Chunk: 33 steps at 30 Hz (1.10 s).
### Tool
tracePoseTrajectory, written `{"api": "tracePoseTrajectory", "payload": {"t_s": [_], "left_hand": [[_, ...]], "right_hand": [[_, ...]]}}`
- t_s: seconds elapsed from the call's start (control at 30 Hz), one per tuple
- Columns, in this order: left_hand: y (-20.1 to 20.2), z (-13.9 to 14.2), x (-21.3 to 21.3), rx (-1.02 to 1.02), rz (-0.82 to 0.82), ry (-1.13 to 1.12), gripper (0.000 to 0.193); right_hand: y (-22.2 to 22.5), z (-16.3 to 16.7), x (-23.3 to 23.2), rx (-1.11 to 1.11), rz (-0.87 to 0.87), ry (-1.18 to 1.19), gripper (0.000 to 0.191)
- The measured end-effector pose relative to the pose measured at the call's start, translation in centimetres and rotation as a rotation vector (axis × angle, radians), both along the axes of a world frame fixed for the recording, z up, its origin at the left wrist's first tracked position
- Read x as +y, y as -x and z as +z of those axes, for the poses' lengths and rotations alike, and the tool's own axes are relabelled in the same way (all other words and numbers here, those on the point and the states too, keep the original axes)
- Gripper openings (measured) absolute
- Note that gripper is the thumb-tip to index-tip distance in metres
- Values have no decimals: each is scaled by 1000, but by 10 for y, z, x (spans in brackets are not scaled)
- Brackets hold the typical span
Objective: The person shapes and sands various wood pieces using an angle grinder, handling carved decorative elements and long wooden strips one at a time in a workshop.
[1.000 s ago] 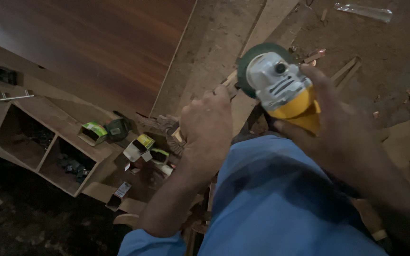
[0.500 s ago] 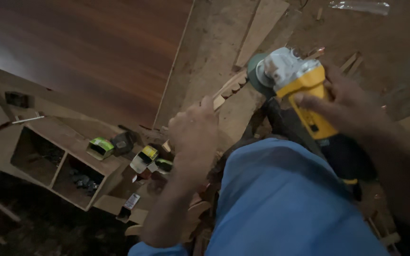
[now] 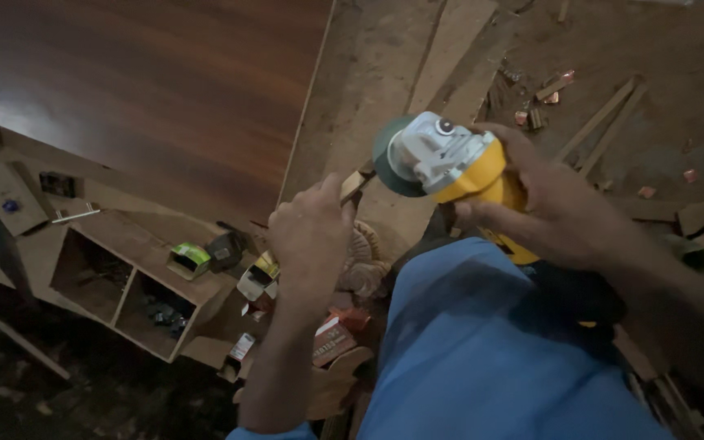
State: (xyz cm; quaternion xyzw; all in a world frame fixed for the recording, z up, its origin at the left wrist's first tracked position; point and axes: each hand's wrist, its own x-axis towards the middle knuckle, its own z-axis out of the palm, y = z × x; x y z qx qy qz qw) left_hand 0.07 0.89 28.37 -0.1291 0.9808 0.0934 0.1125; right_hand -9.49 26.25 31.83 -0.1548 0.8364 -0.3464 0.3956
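At centre frame, the right hand [image 3: 560, 212] is clamped round the yellow body of an angle grinder [image 3: 450, 163], its grey gear head and dark green guard pointing toward nine o'clock. Half a second ago the tool sat higher and further toward one o'clock with its body running down-right; now it has swung down and its guard faces the left hand. The left hand [image 3: 311, 236] is closed on a thin wooden strip [image 3: 354, 186], and the guard lies just beside that strip's upper end, so I judge the cutting edge is being brought to the wood. Whether the disc touches the strip I cannot tell.

Under the left hand, at six o'clock, a carved wooden piece [image 3: 366, 259] rests by the blue-clad knee [image 3: 482, 350]. Toward eight o'clock stand small boxes [image 3: 256, 281] and a two-bay wooden crate [image 3: 136, 285]. A dark polished panel [image 3: 148, 90] fills ten o'clock, its edge running close past the left knuckles. At one to two o'clock lie loose offcuts [image 3: 596, 122] on a dusty floor, the roomiest side for the tool.
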Motion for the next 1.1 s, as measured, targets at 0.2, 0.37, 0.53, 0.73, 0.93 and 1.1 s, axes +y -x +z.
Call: {"api": "tracePoseTrajectory", "payload": {"t_s": [0.2,0.37,0.53,0.73,0.93,1.1], "left_hand": [[1,-1,-2,-44,11,-3,28],[2,3,-6,-4,13,-36,27],[-3,-6,-33,-98,109,-166,30],[-14,-102,-58,-6,279,-771,38],[-4,-195,-35,261,89,-463,19],[14,-172,-16,283,-30,-469,36]], "right_hand": [[18,-26,10,-332,-289,-104,70],[32,-81,39,-564,-441,7,57],[33,-134,75,-541,-373,19,49],[15,-158,117,-542,-582,176,50],[-13,-133,143,-307,-681,87,64],[-26,-116,136,-38,-562,149,76]]}}
